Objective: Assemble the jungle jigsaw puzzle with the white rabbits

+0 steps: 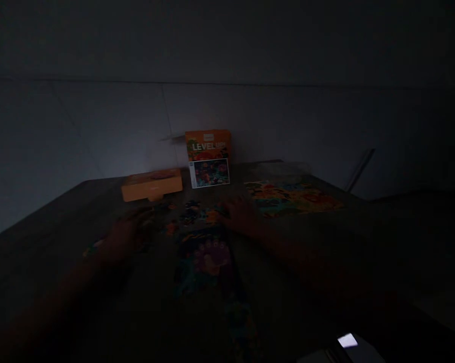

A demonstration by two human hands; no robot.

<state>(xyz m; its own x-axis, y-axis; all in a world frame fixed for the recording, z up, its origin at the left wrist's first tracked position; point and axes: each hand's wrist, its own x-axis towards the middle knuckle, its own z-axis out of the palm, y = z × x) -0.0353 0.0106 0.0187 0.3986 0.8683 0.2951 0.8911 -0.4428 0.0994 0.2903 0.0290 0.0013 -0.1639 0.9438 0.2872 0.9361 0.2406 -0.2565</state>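
Observation:
The room is very dark, and both hands are blurred. My left hand [127,229] is low over the left part of the table, near loose jigsaw pieces [170,228]; its fingers are too smeared to read. On the other side, my right hand [239,214] reaches in from the right with its fingers apart, close to orange and dark pieces [211,217]. Whether it touches one cannot be made out. Between the hands and nearer to me lies a partly assembled jigsaw puzzle [212,257] with a pink and purple round figure and teal parts.
An orange puzzle box [208,141] stands upright at the back, a picture card [210,174] leaning on it. Left of it is an orange box part [152,189]. A colourful assembled puzzle [295,197] lies at right. A lit screen [347,340] shows at lower right.

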